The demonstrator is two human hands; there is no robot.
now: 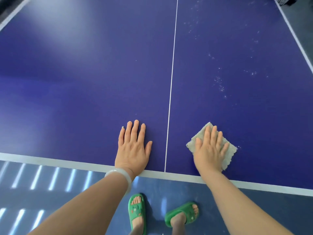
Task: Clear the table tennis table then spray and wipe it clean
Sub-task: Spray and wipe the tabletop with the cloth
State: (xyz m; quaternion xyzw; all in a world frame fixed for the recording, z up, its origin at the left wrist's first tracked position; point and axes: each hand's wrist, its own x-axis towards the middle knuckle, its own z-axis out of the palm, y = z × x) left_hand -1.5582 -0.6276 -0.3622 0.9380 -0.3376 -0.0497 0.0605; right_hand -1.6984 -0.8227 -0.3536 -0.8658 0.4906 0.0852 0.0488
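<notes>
The blue table tennis table (84,82) fills most of the view, with a white centre line (171,73) running away from me. My left hand (133,148) rests flat on the surface just left of that line, near the front edge, fingers straight. My right hand (210,150) presses flat on a folded beige cloth (227,156) on the right half of the table. Small spray droplets (219,82) speckle the right half beyond the cloth. The left half looks free of droplets.
The table's white front edge (50,161) runs across the lower view and its right edge (294,36) slants away. Below is a shiny blue-grey floor (50,192) with light reflections. My feet in green slippers (137,212) stand close to the table. A dark object (286,0) sits at the top right.
</notes>
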